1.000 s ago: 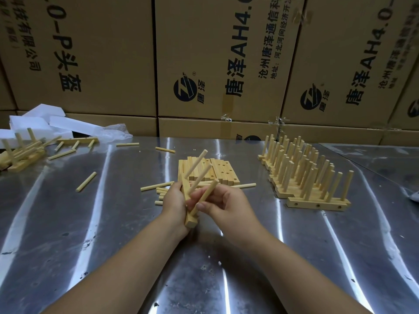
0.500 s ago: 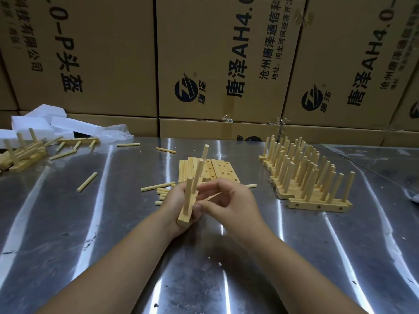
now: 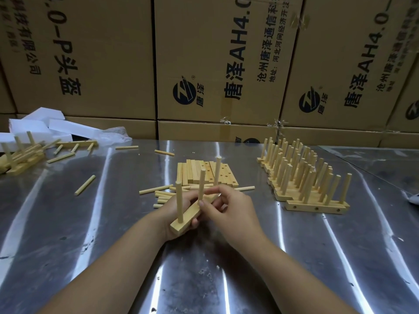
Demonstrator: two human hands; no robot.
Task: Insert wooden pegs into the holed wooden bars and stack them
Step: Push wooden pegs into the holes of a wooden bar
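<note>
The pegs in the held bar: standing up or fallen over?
Standing up: all three pegs rise straight from the bar the left hand holds.

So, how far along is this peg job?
Done: many pegged bars lined up on the right. In hand: left hand and right hand grip a bar with three pegs standing. Left: a pile of empty holed bars and loose pegs behind the hands.
</note>
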